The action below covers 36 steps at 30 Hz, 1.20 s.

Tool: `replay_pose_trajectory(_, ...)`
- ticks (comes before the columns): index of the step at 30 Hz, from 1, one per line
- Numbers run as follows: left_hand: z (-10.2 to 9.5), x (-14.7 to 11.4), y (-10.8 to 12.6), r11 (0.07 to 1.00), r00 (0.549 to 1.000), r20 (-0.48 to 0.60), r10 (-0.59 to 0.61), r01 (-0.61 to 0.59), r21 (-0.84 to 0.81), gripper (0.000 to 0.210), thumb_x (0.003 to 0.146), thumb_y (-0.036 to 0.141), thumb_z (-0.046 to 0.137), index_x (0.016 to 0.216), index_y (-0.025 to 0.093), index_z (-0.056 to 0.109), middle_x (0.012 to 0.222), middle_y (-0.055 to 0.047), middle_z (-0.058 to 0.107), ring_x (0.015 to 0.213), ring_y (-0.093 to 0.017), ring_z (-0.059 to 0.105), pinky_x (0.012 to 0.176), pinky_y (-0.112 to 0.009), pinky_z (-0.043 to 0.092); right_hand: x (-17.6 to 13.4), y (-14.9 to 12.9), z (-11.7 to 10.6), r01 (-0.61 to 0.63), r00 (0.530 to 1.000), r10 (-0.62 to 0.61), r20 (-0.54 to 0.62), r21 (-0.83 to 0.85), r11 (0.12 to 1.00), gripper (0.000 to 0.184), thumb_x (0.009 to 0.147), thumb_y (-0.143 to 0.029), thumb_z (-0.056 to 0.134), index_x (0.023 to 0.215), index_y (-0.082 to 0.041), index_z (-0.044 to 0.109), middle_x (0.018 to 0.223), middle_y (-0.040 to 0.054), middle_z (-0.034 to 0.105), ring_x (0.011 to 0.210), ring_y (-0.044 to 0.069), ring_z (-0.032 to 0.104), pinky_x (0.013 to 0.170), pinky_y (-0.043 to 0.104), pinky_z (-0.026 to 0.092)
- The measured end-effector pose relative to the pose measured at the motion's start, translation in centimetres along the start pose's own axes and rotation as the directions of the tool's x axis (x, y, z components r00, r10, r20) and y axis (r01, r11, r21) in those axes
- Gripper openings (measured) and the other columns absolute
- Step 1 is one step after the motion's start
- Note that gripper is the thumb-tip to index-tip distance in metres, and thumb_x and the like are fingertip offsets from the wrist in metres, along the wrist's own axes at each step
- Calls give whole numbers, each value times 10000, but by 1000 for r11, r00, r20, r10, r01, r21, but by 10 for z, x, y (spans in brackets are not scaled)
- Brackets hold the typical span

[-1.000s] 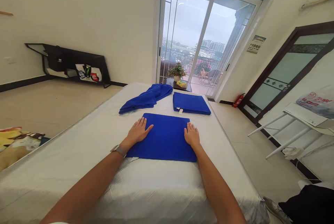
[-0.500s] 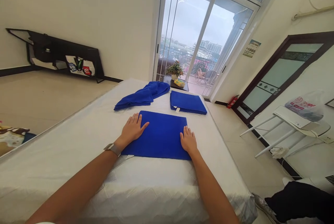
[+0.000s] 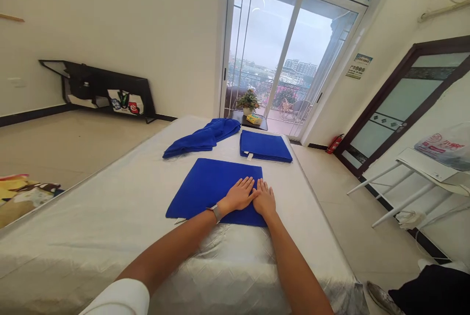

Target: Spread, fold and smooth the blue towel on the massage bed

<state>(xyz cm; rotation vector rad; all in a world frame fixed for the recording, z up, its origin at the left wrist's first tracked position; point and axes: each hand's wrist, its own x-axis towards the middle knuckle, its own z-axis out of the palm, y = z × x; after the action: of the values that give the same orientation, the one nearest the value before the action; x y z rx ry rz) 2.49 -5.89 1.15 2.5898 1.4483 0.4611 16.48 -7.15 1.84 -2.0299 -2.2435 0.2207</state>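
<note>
A folded blue cloth (image 3: 205, 187) lies flat on the white-covered bed (image 3: 121, 222), a small white tag showing at its near left corner. My left hand (image 3: 240, 194) rests on the cloth's right part with fingers stretched out, a watch on the wrist. Right beside it, my right hand (image 3: 265, 198) lies flat over the cloth's right edge, fingers extended. The two hands touch at the left thumb. Beyond them sits a neat stack of folded blue cloths (image 3: 266, 146) with a white tag. To its left is a loose, rumpled heap of blue cloth (image 3: 205, 137).
A small dark table (image 3: 261, 122) with a potted plant (image 3: 248, 102) and a yellow pack (image 3: 254, 119) stands past the bed's far end. On the right are a white chair (image 3: 422, 158) with a plastic bag and part of a person in dark clothing (image 3: 433, 290).
My left hand has slid right across the cloth, from its left edge to beside my right hand. My right hand stays at the right edge. The view has shifted slightly.
</note>
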Motion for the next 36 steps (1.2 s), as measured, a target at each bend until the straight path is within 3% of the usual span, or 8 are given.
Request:
replay_pose_trajectory(4, -16, -31, -42, 994, 994, 30, -104, 104, 30, 837, 972, 672, 85, 1570, 123, 287, 1638, -115, 267, 1536, -241, 192, 1251, -410, 116, 0, -1, -1, -8, 1000, 8, -3, 10, 1000, 623, 1046, -391, 162, 1609, -127, 182, 1669, 46, 155, 1537, 195, 129, 1241, 403, 62)
replay_pose_trajectory(9, -45, -106, -120, 942, 948, -18, -319, 319, 105, 845, 958, 701, 131, 1575, 144, 280, 1644, -94, 265, 1534, -255, 200, 1246, -431, 158, 2, -2, -1, -23, 1000, 23, 16, 11, 1000, 630, 1046, -404, 149, 1610, -125, 174, 1668, 36, 150, 1537, 192, 135, 1242, 400, 74)
replay_pose_trajectory(13, -53, -141, -142, 910, 920, -86, -383, 392, 138, 851, 963, 689, 138, 1569, 109, 285, 1641, -111, 273, 1534, -257, 199, 1243, -423, 190, -2, -4, -7, -9, 999, 9, -31, -14, 1000, 617, 1045, -389, 170, 1602, -131, 229, 1660, 46, 197, 1531, 212, 164, 1238, 407, 94)
replay_pose_trajectory(17, -54, -145, -135, 902, 909, -73, -410, 416, 118, 894, 955, 706, 135, 1563, 66, 271, 1644, -137, 253, 1535, -271, 191, 1244, -441, 195, -24, -10, -20, 47, 993, -55, -107, -74, 996, 605, 1043, -354, 181, 1588, -107, 270, 1650, 59, 229, 1530, 231, 169, 1239, 434, 88)
replay_pose_trajectory(24, -67, -135, -128, 896, 923, -151, -355, 382, 226, 909, 945, 722, 163, 1534, 56, 348, 1596, -185, 345, 1516, -320, 240, 1235, -501, 195, -81, -10, -14, 56, 998, -57, -25, -8, 998, 637, 1051, -440, 183, 1593, -109, 233, 1654, 60, 186, 1534, 235, 156, 1241, 442, 132)
replay_pose_trajectory(28, -65, -98, -69, 958, 974, -129, -185, 208, 197, 855, 972, 681, 136, 1538, 78, 351, 1602, -169, 339, 1513, -289, 259, 1239, -458, 192, -91, -7, -3, 39, 999, -39, -14, 27, 999, 637, 1052, -446, 204, 1597, -117, 214, 1656, 56, 170, 1534, 227, 156, 1244, 427, 131)
replay_pose_trajectory(32, -35, -55, 8, 993, 996, -12, 87, -86, 78, 799, 1001, 624, 92, 1547, 94, 333, 1617, -146, 312, 1522, -240, 236, 1239, -401, 180, -92, -5, -4, 58, 998, -58, -12, 3, 998, 625, 1053, -415, 220, 1589, -94, 229, 1655, 75, 178, 1535, 233, 148, 1245, 434, 118)
replay_pose_trajectory(36, -12, -49, 26, 986, 986, 21, 166, -167, 24, 751, 1018, 585, 85, 1561, 114, 299, 1624, -136, 300, 1527, -231, 221, 1237, -394, 153, -92, -3, -6, 68, 998, -68, -2, -10, 998, 607, 1051, -379, 216, 1590, -101, 231, 1655, 68, 179, 1536, 218, 142, 1246, 421, 116)
